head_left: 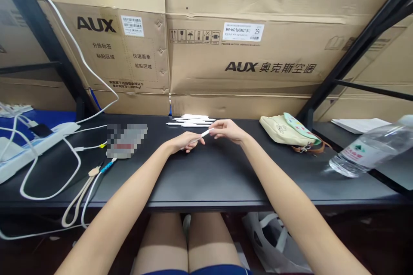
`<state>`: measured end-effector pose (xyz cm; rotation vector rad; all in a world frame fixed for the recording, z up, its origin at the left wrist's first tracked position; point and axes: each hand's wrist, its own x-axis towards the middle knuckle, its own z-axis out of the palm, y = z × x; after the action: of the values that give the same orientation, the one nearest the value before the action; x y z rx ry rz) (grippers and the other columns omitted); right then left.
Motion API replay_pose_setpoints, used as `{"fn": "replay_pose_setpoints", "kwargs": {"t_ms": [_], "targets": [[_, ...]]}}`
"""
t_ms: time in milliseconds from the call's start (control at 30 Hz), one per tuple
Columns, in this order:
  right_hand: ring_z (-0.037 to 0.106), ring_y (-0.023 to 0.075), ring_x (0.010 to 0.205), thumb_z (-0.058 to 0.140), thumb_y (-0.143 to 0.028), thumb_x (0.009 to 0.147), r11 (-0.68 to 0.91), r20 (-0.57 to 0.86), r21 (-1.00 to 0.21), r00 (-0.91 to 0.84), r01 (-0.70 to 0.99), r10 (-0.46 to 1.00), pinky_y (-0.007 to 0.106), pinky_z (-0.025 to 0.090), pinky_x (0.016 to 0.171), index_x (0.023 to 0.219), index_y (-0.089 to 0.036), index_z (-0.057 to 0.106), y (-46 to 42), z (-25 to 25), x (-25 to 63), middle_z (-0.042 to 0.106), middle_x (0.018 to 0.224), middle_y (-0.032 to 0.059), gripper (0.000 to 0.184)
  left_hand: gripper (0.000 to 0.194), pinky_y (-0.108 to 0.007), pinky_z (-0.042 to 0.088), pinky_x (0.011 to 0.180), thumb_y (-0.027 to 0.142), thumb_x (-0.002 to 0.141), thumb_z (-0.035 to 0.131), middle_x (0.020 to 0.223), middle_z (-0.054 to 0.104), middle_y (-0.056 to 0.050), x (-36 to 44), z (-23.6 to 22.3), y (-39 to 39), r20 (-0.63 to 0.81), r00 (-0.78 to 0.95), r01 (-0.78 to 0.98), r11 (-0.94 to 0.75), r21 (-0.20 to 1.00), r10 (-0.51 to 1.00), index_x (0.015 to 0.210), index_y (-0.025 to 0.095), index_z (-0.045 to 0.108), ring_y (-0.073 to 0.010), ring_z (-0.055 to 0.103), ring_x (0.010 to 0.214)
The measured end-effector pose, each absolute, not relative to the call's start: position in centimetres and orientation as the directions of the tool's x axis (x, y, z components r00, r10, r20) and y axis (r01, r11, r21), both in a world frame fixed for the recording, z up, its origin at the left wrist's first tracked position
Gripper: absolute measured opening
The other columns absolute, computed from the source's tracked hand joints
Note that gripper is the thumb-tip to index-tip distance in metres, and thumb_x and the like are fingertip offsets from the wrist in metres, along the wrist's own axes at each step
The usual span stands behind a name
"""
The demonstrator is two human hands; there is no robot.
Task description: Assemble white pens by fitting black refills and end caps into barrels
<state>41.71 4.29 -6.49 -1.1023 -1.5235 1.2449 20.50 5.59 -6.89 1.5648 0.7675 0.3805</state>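
Head view: right hand (227,131) pinches a slim white pen (205,133) just above the black desk (226,176), fingers covering its end. Left hand (183,142) sits at the pen's lower end, its grip hard to make out. Just behind lies a jumbled row of white pens (190,120). Further left, a pixelated object (127,141) is unreadable; right, a beige cloth bag (284,131).

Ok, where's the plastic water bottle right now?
In the head view, the clear plastic water bottle lies on its side at the far right, to the right of the cream cloth bag and just below the white papers.
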Motion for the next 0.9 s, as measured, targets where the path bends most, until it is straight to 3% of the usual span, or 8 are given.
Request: {"fn": "replay_pose_setpoints", "kwargs": {"t_ms": [67, 200, 367, 467, 733, 900], "targets": [[0.064, 0.0133, 0.071, 0.083, -0.027, 0.052, 0.121, 0.099, -0.99, -0.253, 0.074, 0.962, 0.023, 0.054, 0.063, 0.074, -0.016, 0.067, 4.3, -6.6, 41.7, 0.069, 0.076, 0.0033, 0.029, 0.028, -0.018, 0.025, 0.041, 0.039, 0.082, 0.05, 0.049, 0.025, 0.008, 20.5, -6.8, 5.5, -0.199, 0.719, 0.244, 0.026, 0.969, 0.666, 0.079, 0.013, 0.06, -0.005, 0.021, 0.04], [0.063, 0.0128, 0.064, 0.08, -0.03, 0.057, 0.07, 0.052, -0.994, -0.203, 0.081, 0.978, 0.022, 0.053, 0.056, 0.076, -0.015, 0.067, 4.4, -6.7, 41.5, 0.068, 0.069, 0.0039, 0.027, 0.026, -0.019, 0.026, 0.041, 0.036, 0.081, 0.05, 0.049, 0.025, 0.009, 20.6, -6.8, 5.5, -0.207, 0.712, 0.24, 0.045, 0.97, 0.671, 0.079, 0.013, 0.061, -0.0051, 0.021, 0.04], [0.064, 0.0119, 0.073, 0.081, -0.023, 0.052, 0.124, 0.134, -0.99, -0.187, -0.069, 0.973, 0.021, 0.052, 0.064, 0.083, -0.018, 0.067, 4.6, -6.7, 41.5, 0.069, 0.08, 0.0019, 0.034, 0.027, -0.019, 0.028, 0.041, 0.037, 0.082, 0.049, 0.049, 0.028, 0.008, 20.6, -6.9, 5.7, -0.215, 0.704, 0.218, 0.082, 0.972, 0.677, 0.08, 0.013, 0.061, -0.0055, 0.025, 0.04], [0.06, 0.0094, 0.066, 0.08, -0.027, 0.055, 0.113, 0.126, -0.989, -0.156, -0.094, 0.98, 0.02, 0.051, 0.058, 0.084, -0.019, 0.066, 4.8, -7.0, 41.4, 0.066, 0.074, 0.0003, 0.033, 0.027, -0.019, 0.03, 0.041, 0.036, 0.082, 0.048, 0.05, 0.03, 0.007, 20.6, -7.0, 5.7, -0.215, 0.697, 0.214, 0.088, 0.973, 0.684, 0.081, 0.012, 0.061, -0.0056, 0.027, 0.04], [0.056, 0.0081, 0.056, 0.084, -0.041, 0.046, 0.161, 0.149, -0.979, 0.104, -0.123, 0.983, 0.018, 0.049, 0.047, 0.062, -0.016, 0.06, 5.5, -7.9, 40.1, 0.061, 0.062, -0.0007, 0.039, 0.028, -0.016, 0.021, 0.036, 0.022, 0.079, 0.048, 0.066, 0.052, 0.001, 20.8, -7.1, 5.5, -0.156, 0.668, 0.099, 0.121, 0.988, 0.728, 0.105, 0.014, 0.055, -0.0039, 0.031, 0.038], [0.055, 0.0083, 0.053, 0.081, -0.046, 0.047, 0.229, 0.191, -0.966, 0.27, -0.117, 0.944, 0.017, 0.047, 0.042, 0.061, -0.016, 0.057, 5.4, -8.2, 39.5, 0.06, 0.058, -0.0011, 0.042, 0.031, -0.015, 0.021, 0.036, 0.015, 0.077, 0.045, 0.072, 0.055, -0.001, 20.9, -6.9, 5.4, -0.156, 0.666, 0.075, 0.143, 0.987, 0.729, 0.107, 0.013, 0.053, -0.003, 0.03, 0.038]]}}
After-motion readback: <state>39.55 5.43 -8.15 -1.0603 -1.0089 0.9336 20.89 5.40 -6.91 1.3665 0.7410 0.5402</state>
